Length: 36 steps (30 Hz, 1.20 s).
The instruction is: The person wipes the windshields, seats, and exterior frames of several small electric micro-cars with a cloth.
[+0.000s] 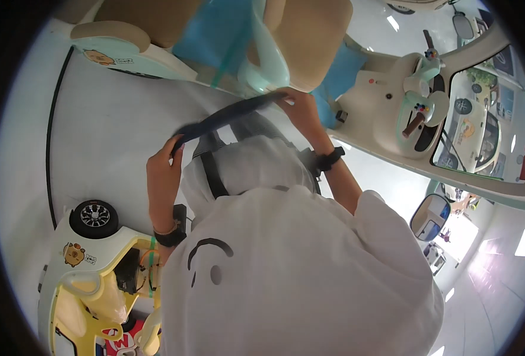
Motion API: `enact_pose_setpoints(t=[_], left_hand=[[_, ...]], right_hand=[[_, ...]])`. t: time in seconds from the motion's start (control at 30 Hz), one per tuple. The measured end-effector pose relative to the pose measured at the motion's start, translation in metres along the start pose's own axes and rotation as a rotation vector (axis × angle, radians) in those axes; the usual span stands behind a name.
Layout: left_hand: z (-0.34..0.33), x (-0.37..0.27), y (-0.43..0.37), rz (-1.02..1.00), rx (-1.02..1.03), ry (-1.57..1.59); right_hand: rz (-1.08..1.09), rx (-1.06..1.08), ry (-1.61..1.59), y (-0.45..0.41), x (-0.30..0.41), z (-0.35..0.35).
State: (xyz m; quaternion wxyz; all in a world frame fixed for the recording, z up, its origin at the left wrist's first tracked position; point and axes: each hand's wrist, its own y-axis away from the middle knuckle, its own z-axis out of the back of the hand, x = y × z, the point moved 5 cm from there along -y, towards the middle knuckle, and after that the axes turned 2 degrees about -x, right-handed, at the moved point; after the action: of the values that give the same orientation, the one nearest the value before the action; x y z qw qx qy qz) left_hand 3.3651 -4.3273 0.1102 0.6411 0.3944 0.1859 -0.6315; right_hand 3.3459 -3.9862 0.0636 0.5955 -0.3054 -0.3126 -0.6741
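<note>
A long dark cloth (231, 113), slightly blurred, is stretched between my two hands in front of my body. My left hand (164, 167) pinches its lower left end between thumb and fingers. The upper right end is gripped by my right hand (299, 107), close to the mint-green seat side (267, 66) of a small vehicle. Both wrists wear black bands. The cloth hangs above the grey floor and my feet.
The mint-and-cream vehicle has brown seats (311, 40), blue floor covering (342, 71), handlebars (415, 124) and a windshield (484, 120). At lower left stands a yellow-and-white vehicle (111, 242) with a black wheel (94, 219) and exposed wiring. A black strip (51, 133) runs along the floor.
</note>
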Motion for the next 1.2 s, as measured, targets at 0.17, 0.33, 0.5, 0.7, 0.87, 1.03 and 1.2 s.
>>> enact_pose_setpoints(t=[0.17,0.33,0.5,0.7,0.87,1.03,1.2], left_hand=[[-0.053,-0.039,-0.035,-0.077,0.158,0.048],[-0.114,-0.122,-0.098,-0.411,0.164,-0.166],[-0.195,-0.234,-0.145,-0.547,0.29,-0.039],[-0.273,-0.306,-0.19,-0.675,0.389,-0.112],[-0.282,-0.316,-0.264,-0.683,0.18,-0.177],[-0.274,-0.385,-0.329,-0.683,0.406,-0.377],[-0.312,-0.372,-0.399,-0.758,-0.202,-0.582]], right_hand=[[-0.211,-0.081,0.083,0.025,-0.064,0.048],[-0.265,-0.065,0.244,0.016,-0.104,0.109],[-0.461,-0.048,0.36,0.017,-0.166,0.14],[-0.369,-0.022,0.335,0.003,-0.24,0.167],[-0.367,-0.222,0.503,-0.073,-0.279,0.225],[-0.299,-0.409,0.688,-0.185,-0.293,0.302],[-0.059,-0.623,0.551,-0.263,-0.316,0.266]])
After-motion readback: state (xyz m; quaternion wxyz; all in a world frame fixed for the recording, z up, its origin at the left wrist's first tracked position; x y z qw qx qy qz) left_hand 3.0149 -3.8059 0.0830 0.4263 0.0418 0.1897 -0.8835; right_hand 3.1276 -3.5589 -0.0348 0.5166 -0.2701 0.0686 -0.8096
